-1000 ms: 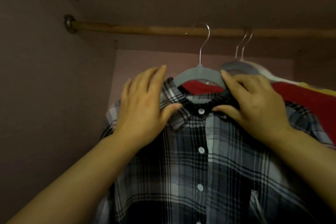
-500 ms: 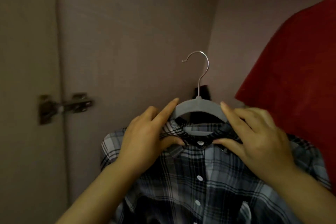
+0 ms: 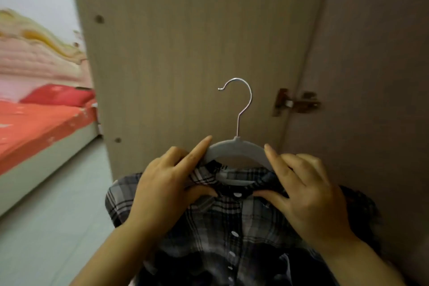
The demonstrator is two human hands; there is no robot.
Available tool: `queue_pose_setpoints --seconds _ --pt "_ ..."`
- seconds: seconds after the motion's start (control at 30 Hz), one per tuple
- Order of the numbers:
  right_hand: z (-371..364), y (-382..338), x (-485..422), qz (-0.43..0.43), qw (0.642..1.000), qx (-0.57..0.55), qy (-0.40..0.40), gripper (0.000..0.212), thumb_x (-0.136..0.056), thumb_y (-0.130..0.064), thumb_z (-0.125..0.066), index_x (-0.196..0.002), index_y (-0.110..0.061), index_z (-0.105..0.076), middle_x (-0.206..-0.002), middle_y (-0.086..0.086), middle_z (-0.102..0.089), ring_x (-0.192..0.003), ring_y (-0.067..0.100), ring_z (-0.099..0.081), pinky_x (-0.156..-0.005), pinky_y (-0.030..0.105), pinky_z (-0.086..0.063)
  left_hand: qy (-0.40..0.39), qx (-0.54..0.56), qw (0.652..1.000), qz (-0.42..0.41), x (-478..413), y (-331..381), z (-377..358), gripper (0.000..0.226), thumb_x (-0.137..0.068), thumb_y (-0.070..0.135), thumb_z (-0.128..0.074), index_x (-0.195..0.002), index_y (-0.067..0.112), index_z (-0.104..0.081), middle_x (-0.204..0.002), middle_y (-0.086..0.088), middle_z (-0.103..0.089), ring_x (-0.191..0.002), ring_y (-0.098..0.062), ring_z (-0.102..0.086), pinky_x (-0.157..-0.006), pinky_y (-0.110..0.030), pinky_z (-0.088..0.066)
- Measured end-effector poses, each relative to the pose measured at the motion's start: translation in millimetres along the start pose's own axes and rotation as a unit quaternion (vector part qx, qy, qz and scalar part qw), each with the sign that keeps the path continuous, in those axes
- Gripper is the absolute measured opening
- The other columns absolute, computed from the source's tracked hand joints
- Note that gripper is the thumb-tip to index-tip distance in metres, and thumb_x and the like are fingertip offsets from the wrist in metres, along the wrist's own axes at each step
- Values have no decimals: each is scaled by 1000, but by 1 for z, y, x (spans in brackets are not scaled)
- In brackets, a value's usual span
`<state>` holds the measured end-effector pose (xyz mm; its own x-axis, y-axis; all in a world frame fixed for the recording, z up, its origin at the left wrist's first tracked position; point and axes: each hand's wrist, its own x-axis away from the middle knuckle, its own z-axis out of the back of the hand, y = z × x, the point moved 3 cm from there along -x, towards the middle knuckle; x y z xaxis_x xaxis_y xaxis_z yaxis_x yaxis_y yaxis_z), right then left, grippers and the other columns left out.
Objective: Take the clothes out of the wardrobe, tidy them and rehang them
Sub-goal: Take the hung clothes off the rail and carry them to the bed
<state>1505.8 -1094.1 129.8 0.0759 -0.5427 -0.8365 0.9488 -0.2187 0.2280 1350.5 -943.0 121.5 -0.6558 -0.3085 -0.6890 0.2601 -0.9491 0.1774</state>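
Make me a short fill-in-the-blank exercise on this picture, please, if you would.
The plaid shirt sits on a grey ____.
The left hand and right hand both pinch the shirt's ____.
Right of the hook, a metal ____ is fixed to the wardrobe door.
Missing: hanger; collar; hinge.

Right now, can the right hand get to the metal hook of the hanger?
Probably yes. The hook stands bare above the grey hanger, just up from the right hand, with nothing between them. But that hand pinches the collar of the plaid shirt, so it must let go first.
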Motion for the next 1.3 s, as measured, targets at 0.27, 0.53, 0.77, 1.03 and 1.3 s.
queue_pose_setpoints --seconds 0.27,0.53,0.77,1.03,1.3 --pt "-84 -137 -61 48 988 -146 15 64 -74 -40 -59 -127 -5 -50 -93 10 -67 -90 23 -47 -71 37 -55 32 -96 988 114 79 -120 88 88 -58 47 -78 -134 28 -38 -88 -6 -62 -70 -27 -61 -56 -38 -51" --pt "-163 -298 -141 111 963 -246 -7 79 -55 -27 -87 -123 -2 -58 -97 11 -67 -94 23 -46 -76 37 -53 50 -192 960 199 157 -252 186 89 -53 41 -84 -132 18 -50 -85 -7 -62 -68 -29 -62 -58 -36 -51" --pt "-222 -432 -195 169 926 -336 -13 75 -62 -26 -82 -126 0 -55 -98 10 -66 -93 22 -46 -80 34 -49 50 -266 920 284 226 -344 258 96 -47 35 -89 -132 18 -49 -83 -7 -62 -67 -29 -60 -55 -33 -47" --pt "-295 -553 -237 222 868 -444 -26 65 -73 -32 -65 -129 -1 -52 -100 9 -65 -94 22 -45 -84 32 -39 61 -332 866 368 284 -421 303 95 -47 32 -90 -133 19 -50 -84 -7 -64 -70 -29 -61 -55 -34 -50" --pt "-393 -660 -298 277 816 -506 -24 80 -57 -28 -85 -128 -5 -55 -99 5 -66 -94 21 -46 -79 33 -50 65 -372 807 454 310 -524 328 91 -51 31 -90 -132 14 -52 -77 -6 -58 -59 -26 -54 -46 -36 -45"
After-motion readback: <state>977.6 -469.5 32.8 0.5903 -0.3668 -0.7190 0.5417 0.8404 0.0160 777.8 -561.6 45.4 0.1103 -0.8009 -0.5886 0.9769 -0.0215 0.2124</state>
